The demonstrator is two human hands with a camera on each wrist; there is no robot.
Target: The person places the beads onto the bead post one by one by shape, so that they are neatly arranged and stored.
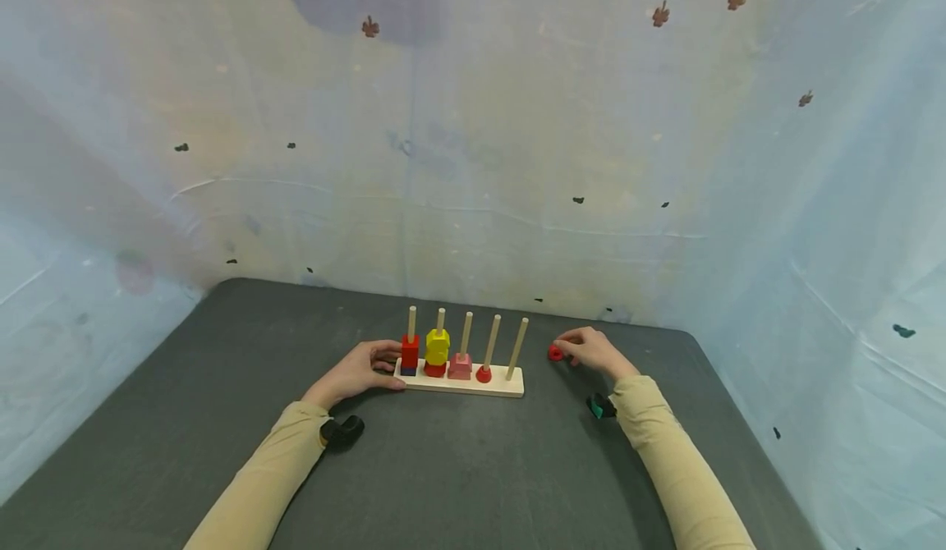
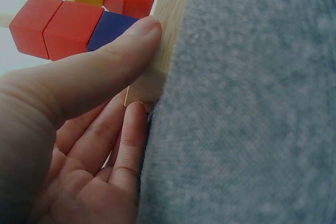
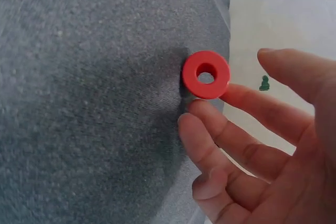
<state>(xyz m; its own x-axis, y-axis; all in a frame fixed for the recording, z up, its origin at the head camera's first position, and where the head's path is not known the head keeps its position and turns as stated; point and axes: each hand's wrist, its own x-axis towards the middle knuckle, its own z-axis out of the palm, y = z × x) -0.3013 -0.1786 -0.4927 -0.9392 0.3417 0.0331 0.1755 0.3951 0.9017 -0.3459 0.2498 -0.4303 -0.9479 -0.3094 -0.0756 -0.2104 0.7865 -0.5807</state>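
A wooden peg stand [image 1: 473,385] sits on the table, my left hand [image 1: 360,368] gripping its left end. In the left wrist view the thumb [image 2: 121,51] lies along the base's edge, fingers around the end. Red blocks [image 2: 75,29] top a blue block [image 2: 112,28] on the leftmost peg. Beside them, yellow hexagonal blocks [image 1: 438,346] sit above a red one, then pink pieces [image 1: 460,367] and a small red piece [image 1: 484,375]. Right of the stand, my right hand [image 1: 594,353] touches a red ring [image 3: 190,80] standing on its rim. Fingertips meet the ring; the thumb stays apart from it.
The dark grey table [image 1: 458,468] runs back to a pale plastic sheet [image 1: 473,123] hung behind and at the sides. A dark wrist device [image 1: 342,433] is on the left wrist, another [image 1: 600,406] on the right.
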